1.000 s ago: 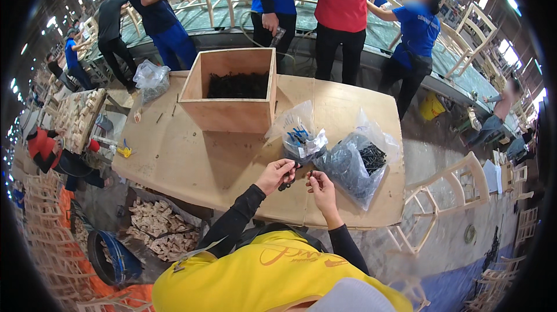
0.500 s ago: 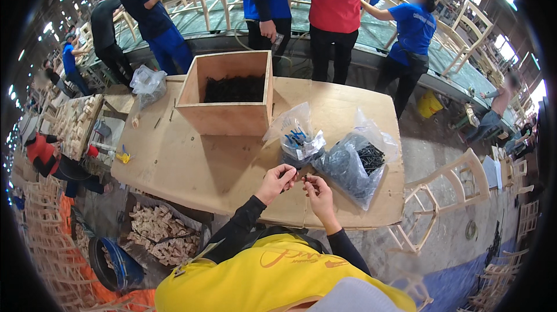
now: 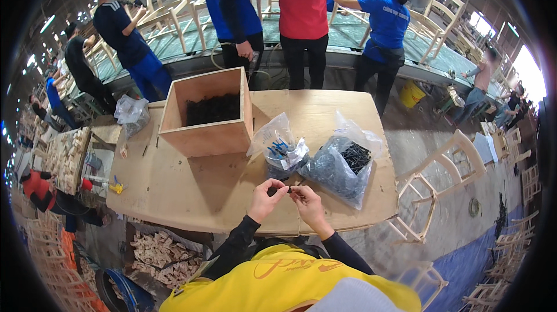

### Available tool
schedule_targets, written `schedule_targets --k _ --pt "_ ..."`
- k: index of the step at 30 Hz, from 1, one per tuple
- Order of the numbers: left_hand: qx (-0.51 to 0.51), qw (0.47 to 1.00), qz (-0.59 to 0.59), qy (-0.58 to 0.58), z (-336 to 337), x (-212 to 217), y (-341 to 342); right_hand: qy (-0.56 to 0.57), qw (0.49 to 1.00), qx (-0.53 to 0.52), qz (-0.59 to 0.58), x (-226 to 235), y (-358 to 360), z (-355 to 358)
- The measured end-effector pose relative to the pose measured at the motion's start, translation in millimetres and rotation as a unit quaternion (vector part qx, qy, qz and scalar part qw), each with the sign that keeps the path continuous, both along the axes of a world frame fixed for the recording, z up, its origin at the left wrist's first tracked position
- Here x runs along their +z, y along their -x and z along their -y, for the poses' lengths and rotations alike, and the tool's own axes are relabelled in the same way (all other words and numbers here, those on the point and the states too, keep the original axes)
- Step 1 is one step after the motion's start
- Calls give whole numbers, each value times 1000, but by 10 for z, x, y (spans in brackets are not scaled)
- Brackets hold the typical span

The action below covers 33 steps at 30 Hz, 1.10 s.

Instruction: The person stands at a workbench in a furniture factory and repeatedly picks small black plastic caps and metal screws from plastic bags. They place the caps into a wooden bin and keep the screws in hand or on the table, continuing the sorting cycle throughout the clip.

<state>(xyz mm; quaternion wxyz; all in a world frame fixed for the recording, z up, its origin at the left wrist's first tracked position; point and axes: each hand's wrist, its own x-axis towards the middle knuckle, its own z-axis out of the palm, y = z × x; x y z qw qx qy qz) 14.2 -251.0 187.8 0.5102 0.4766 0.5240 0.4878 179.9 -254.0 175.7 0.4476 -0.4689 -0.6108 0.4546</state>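
Above the near edge of the table, my left hand [image 3: 266, 200] and my right hand [image 3: 308, 205] meet at the fingertips. Both are closed in a pinch on a small dark piece of hardware [image 3: 289, 190], too small to tell its exact kind. Just beyond them a clear plastic bag [image 3: 277, 148] with blue marks holds dark small parts. Beside it on the right, a larger open plastic bag [image 3: 331, 168] shows black bolts or screws [image 3: 355, 156]. Farther back stands an open wooden box [image 3: 203, 138] containing a heap of black hardware [image 3: 213, 109].
A tan-topped table [image 3: 168, 196] lies before me. Another plastic bag [image 3: 132, 116] sits at its far left corner, a yellow tool [image 3: 117, 187] at its left edge. A wooden chair [image 3: 432, 181] stands right. Several people work along a green-topped line [image 3: 191, 42]. Wood pieces [image 3: 165, 257] fill a bin below.
My fingertips have come together on the small dark piece; they were slightly apart before. The view has shifted, so the table and box appear lower and farther left.
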Motion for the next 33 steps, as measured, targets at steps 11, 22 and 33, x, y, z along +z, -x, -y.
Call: schedule_targets --k 11,22,33 --pt "5 986 -128 -110 85 220 -89 10 1000 2 -7 90 -50 68" --pt "42 975 -153 -154 162 257 -183 299 875 7 -381 -17 -26 80" --pt "-43 964 -204 -163 201 386 -341 409 764 -53 -496 -44 -149 117"
